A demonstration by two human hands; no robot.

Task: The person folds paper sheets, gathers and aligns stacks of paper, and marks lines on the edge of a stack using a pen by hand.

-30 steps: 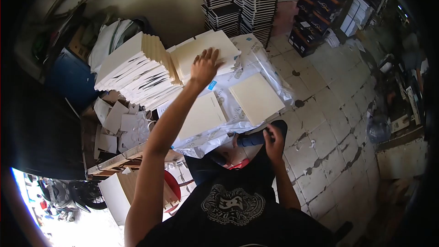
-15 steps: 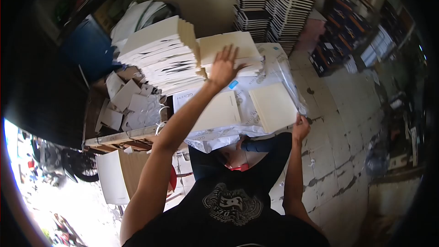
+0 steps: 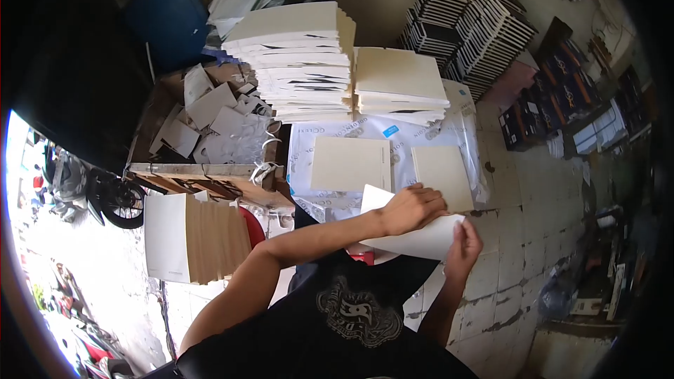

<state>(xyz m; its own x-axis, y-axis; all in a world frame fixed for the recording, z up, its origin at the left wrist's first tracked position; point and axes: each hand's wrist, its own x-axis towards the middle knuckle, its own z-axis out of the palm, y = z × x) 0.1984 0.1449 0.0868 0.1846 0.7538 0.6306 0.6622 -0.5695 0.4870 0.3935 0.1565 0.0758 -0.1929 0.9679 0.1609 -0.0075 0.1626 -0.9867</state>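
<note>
A white paper sheet (image 3: 420, 237) is held slanted over my lap, at the front edge of the wrapped table surface (image 3: 337, 203). My left hand (image 3: 415, 208) lies across it with the fingers curled down, and part of the paper shows on either side. At the sheet's right corner, my right hand (image 3: 463, 247) grips the edge with the thumb on top. Just beyond my hands lies a cream book block (image 3: 444, 172). A second cream book block (image 3: 351, 163), with small print near its right edge, rests to its left.
Behind stand a tall stack of book blocks (image 3: 291, 63) and a lower stack (image 3: 397, 77). A wooden crate (image 3: 203, 172) of paper scraps is at left, above more book blocks (image 3: 200, 238) on a red stool (image 3: 253, 228). Dark-covered books (image 3: 491, 28) are piled against the wall.
My left hand has come off the lower stack, back towards my body, onto a white sheet. My right hand has left the right book block's corner and drawn nearer, now holding the sheet's edge.
</note>
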